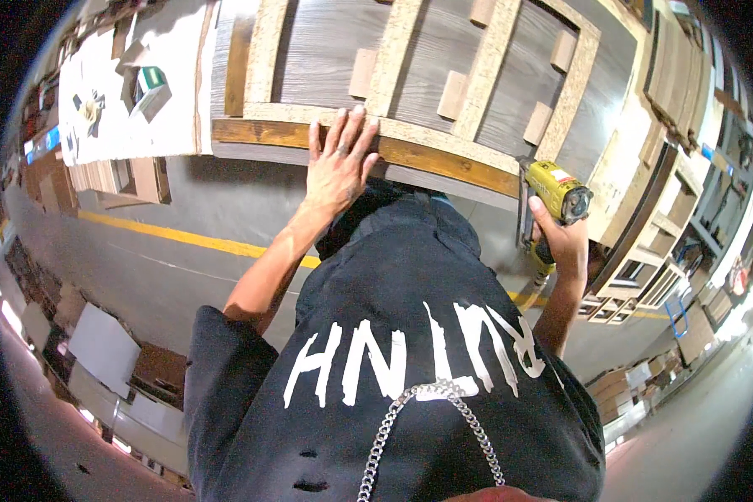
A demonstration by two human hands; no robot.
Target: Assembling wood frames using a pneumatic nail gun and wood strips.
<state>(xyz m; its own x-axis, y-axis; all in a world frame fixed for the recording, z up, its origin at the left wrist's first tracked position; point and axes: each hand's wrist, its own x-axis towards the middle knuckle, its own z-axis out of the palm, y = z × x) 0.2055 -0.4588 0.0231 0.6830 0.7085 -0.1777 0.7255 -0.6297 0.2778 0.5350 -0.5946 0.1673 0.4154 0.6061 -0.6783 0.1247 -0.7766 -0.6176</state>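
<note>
In front of me lies a grey wood-grain panel (326,63) with a frame of chipboard strips (400,58) on it. A brown wooden strip (443,165) runs along the near edge. My left hand (340,163) lies flat across that edge with the fingers stretched onto the strips. In my right hand (565,238) is a yellow-green nail gun (560,188), gripped by its handle. The gun's nose is against or very close to the right end of the brown strip; contact is hard to make out. Small wood blocks (453,94) stand beside the strips.
To the left, a white-topped surface (100,67) holds a small green-and-white box (149,81). Stacked wooden frames (657,243) stand close on the right. A yellow line (184,236) crosses the grey floor behind me. Boards (105,347) are piled at the lower left.
</note>
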